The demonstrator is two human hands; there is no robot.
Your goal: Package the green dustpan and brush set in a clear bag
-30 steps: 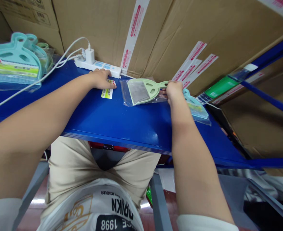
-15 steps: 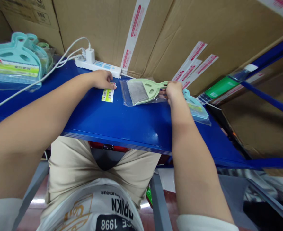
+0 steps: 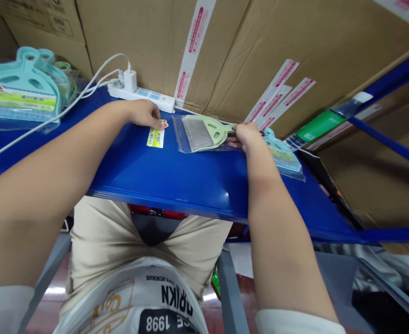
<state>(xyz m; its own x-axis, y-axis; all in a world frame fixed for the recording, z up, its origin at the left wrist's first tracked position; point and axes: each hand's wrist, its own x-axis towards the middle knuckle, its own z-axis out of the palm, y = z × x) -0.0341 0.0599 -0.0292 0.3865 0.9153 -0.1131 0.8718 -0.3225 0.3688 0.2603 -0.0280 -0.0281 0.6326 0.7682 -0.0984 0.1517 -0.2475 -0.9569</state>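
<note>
My right hand [image 3: 248, 134] is closed round the handle end of a pale green dustpan-and-brush set [image 3: 220, 132]. Grey-white bristles fan out to its left, and a clear plastic bag [image 3: 180, 134] lies around it on the blue tabletop. To the left, my left hand [image 3: 145, 113] is palm down with bent fingers, its thumb and forefinger apart. A fingertip touches or hovers at the upper edge of a small yellow-green and white label card [image 3: 156, 137], which lies flat. Part of the right fingers is hidden behind the handle.
Bagged light-blue dustpans [image 3: 40, 74] sit at the far left, and another blue one [image 3: 282, 150] beyond my right wrist. A white power strip [image 3: 145, 95] with cables runs along the back. A green-labelled bottle [image 3: 324, 123] leans at right. Cardboard boxes [image 3: 148, 41] wall the back.
My left fingers have drawn back slightly to the left, uncovering the label card's red picture. My right hand has shifted a little left and down with the dustpan-and-brush set's handle.
</note>
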